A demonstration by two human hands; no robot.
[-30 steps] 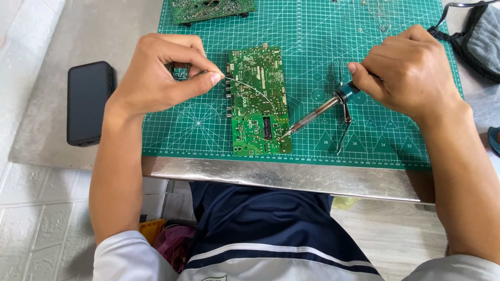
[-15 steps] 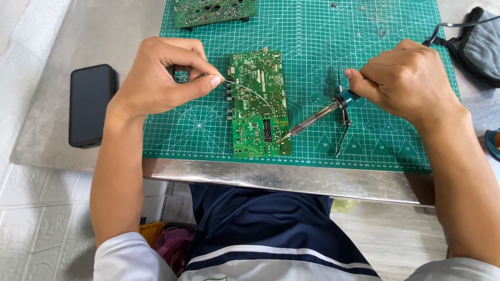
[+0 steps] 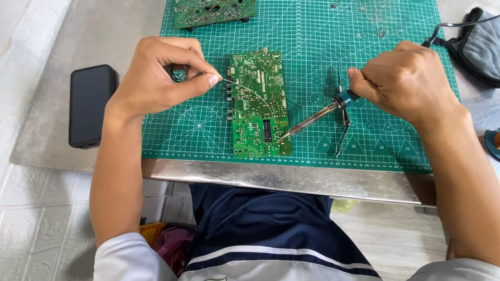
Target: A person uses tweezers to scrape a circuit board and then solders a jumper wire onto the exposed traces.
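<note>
1. Black phone (image 3: 92, 105), left of green mat, lying flat on metal table: rect. w/ rounded corners, screen dark, nothing showing.
2. No pkgs, signs or stuck-on labels visible elsewhere in the head view.

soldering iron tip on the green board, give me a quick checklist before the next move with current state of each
1. Soldering iron gripped in right hand: ok.
2. Tip on the circuit board, lower right part: ok.
3. Solder wire pinched by left hand, its end reaching the tip: ok.
4. Board lying flat on cutting mat: ok.
5. Joint wetted: cannot tell.
6. Tweezers clear of the tip: ok.
</note>
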